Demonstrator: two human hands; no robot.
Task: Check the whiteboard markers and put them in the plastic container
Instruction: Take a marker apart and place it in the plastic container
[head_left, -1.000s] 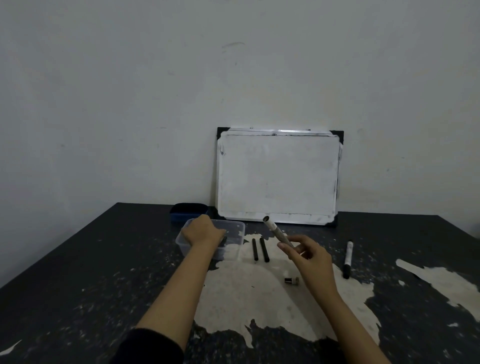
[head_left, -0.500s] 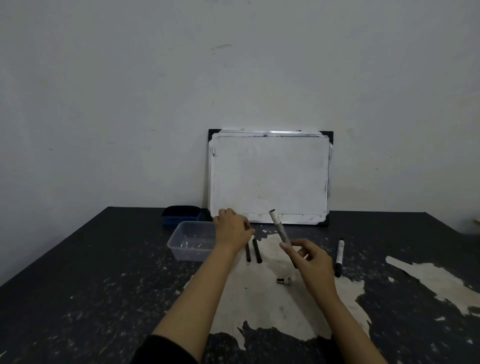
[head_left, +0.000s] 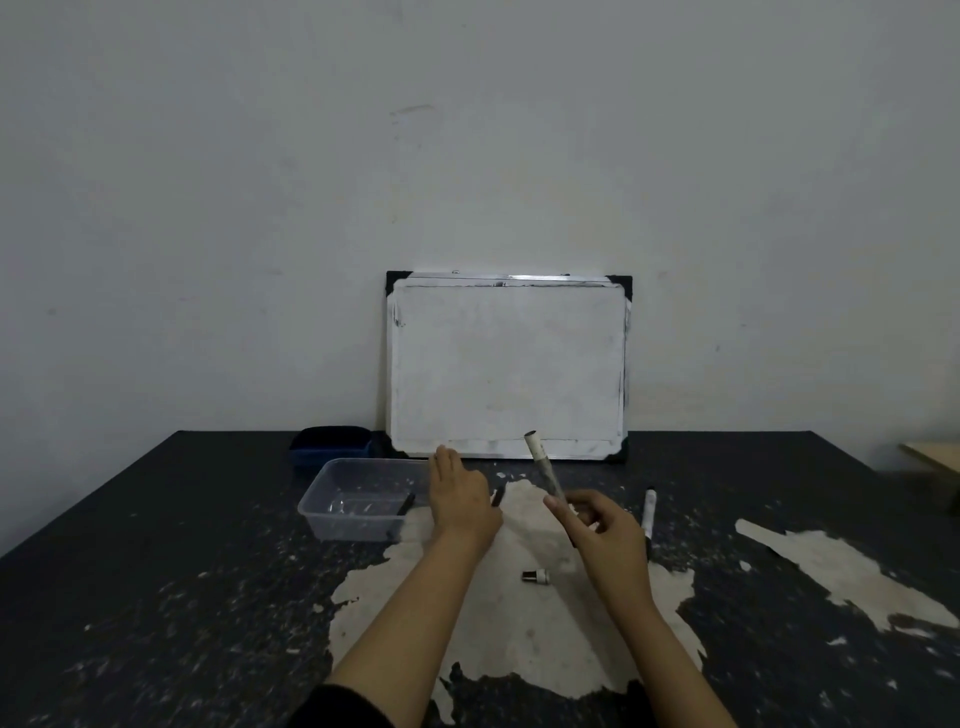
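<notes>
Uncapped grey-white whiteboard marker (head_left: 543, 470) pinched low in right hand (head_left: 605, 540), tip end up; left hand (head_left: 462, 496) flat, fingers loose, over black markers (head_left: 497, 496) on tabletop (head_left: 156, 571).

Likely light, rigid, smooth plastic barrel; best gripped mid-barrel, away from the inked tip. Clear rectangular plastic container (head_left: 363, 501) just left of left hand, one dark marker (head_left: 406, 504) inside. Small loose cap (head_left: 536, 576) near right wrist; capped white marker (head_left: 649, 514) just right of it. White board (head_left: 506, 364) beyond both hands, dark blue eraser (head_left: 332, 447) behind container. Path to container clear apart from left hand.
</notes>
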